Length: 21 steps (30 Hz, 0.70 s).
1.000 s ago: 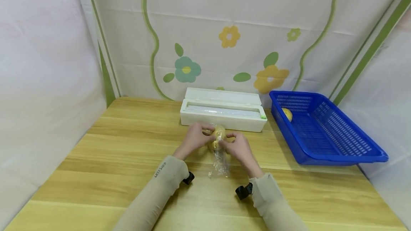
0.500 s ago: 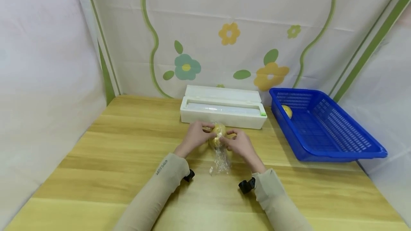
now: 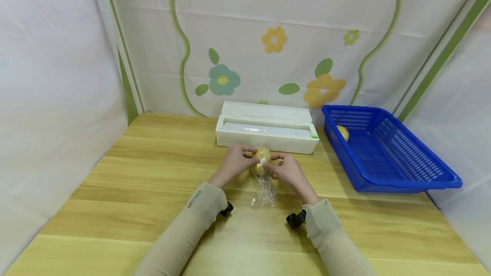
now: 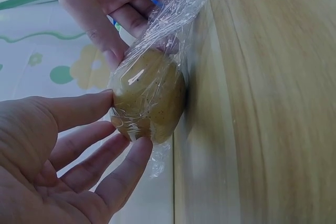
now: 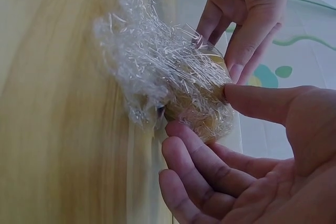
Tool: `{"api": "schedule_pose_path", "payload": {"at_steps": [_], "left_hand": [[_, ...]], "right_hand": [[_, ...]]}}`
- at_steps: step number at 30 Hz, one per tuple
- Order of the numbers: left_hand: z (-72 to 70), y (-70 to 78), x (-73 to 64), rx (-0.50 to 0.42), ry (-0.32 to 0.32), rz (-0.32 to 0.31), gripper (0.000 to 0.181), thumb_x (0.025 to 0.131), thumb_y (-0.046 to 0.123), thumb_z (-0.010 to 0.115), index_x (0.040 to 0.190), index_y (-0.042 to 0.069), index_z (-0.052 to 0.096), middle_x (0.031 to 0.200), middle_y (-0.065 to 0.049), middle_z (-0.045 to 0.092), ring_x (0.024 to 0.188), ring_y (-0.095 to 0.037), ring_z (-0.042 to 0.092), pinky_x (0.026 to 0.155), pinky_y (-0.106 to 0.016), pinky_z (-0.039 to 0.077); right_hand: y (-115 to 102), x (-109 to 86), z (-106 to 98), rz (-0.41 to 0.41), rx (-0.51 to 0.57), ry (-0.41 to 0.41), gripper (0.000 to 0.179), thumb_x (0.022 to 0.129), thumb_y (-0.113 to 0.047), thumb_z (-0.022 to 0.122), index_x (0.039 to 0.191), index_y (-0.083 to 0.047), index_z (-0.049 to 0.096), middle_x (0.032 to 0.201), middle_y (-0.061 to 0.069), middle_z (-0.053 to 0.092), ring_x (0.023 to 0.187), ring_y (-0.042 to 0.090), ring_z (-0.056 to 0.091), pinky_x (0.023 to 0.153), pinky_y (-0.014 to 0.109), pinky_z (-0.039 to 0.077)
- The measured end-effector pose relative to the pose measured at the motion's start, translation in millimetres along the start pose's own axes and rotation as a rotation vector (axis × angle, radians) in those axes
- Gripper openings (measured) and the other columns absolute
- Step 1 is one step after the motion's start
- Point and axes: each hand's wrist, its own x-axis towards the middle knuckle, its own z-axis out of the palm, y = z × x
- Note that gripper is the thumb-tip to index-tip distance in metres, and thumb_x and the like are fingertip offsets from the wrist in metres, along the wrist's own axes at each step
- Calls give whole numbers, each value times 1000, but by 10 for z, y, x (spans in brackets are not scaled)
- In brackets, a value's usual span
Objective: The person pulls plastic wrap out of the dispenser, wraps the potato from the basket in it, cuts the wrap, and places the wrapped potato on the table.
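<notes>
A yellow-brown potato (image 4: 157,87) with small dark specks rests at the middle of the wooden table, covered in clear cling film (image 5: 136,51). The film's crumpled tail trails from it toward the person. My left hand (image 3: 233,162) grips the potato from the left, thumb on the near face and fingers curved along its side. On the opposite side, my right hand (image 3: 288,170) holds it with the thumb pressed to the film and fingers bent around the side. Bunched film hides much of the potato in the right wrist view.
Just behind the hands stands a white cling film box (image 3: 264,142), lid up and a roll inside. A blue plastic basket (image 3: 354,169) is at the right, with a yellowish round item (image 3: 343,133) in its left side. A flower-patterned cloth (image 3: 253,20) hangs behind the table (image 3: 153,173).
The right hand has shifted slightly around the potato's right side, and the film tail has swung a little to the right. Both hands keep their hold; the head view has tilted slightly.
</notes>
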Motion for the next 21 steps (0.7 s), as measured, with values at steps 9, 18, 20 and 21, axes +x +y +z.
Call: {"api": "schedule_pose_path", "payload": {"at_steps": [9, 18, 20, 21], "left_hand": [[0, 11, 5, 16, -2, -5, 32, 86, 8, 77, 115, 0, 70, 120, -13, 66, 94, -23, 69, 74, -28, 55], [-10, 25, -3, 26, -14, 20, 32, 87, 9, 76, 116, 0, 70, 121, -14, 66, 96, -25, 68, 76, -29, 55], [-15, 15, -7, 29, -16, 15, 32, 87, 9, 76, 117, 0, 70, 120, -13, 66, 96, -24, 68, 76, -29, 55], [-20, 9, -10, 27, -20, 11, 32, 87, 9, 76, 117, 0, 70, 120, -13, 66, 96, -24, 68, 76, -29, 55]], "right_hand": [[-3, 5, -5, 9, -9, -5, 51, 89, -31, 74, 129, -3, 59, 83, 9, 69, 73, 25, 68, 60, 31, 46], [8, 12, -16, 9, 2, -5, 51, 90, -32, 74, 129, -4, 58, 83, 9, 69, 73, 25, 68, 63, 32, 47], [10, 13, -10, 8, 3, -11, 50, 90, -31, 74, 129, -3, 59, 82, 10, 70, 72, 26, 68, 62, 32, 47], [12, 14, -6, 7, 1, -15, 50, 90, -31, 74, 128, -3, 59, 81, 10, 70, 71, 26, 68, 61, 31, 47]]}}
